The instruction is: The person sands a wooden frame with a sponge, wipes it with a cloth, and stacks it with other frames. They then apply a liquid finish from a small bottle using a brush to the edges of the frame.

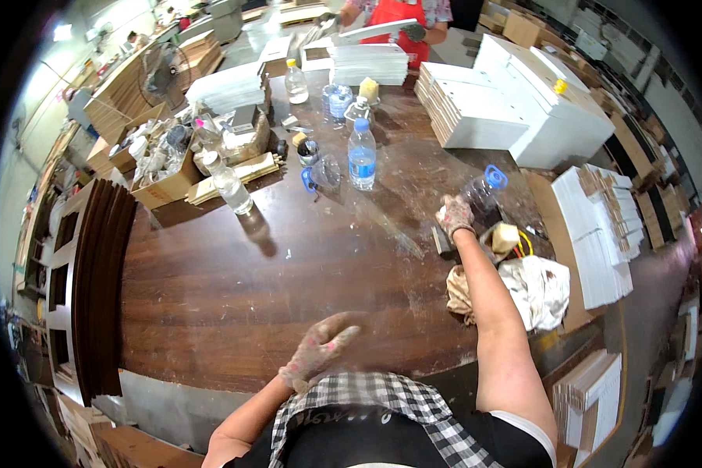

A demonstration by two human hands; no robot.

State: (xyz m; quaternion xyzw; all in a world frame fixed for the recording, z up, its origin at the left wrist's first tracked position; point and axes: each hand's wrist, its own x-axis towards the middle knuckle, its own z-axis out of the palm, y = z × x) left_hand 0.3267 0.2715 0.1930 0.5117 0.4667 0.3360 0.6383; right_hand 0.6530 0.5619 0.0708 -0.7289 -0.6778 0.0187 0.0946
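My left hand [321, 348], in a pale stained work glove, hovers over the near edge of the brown wood-grain table [210, 312]. Its fingers are stretched out and slightly blurred, with nothing in them. Further out on the right, my gloved right hand [455, 215] has its fingers curled down near the tabletop; what they hold, if anything, is hidden. Right beside it lies a clear plastic container with a blue ring handle [494, 178]. Just below the hand is a grey block [443, 240]. A cream block [505, 237] and a crumpled white cloth [535, 292] lie along my right forearm.
Clear bottles stand across the table, including a blue-capped bottle [362, 160] and a leaning bottle [228, 186]. A cluttered cardboard box [164, 173] sits at left. White panels [476, 105] are stacked far right. Opposite, a co-worker in a red apron [394, 15] holds a white board.
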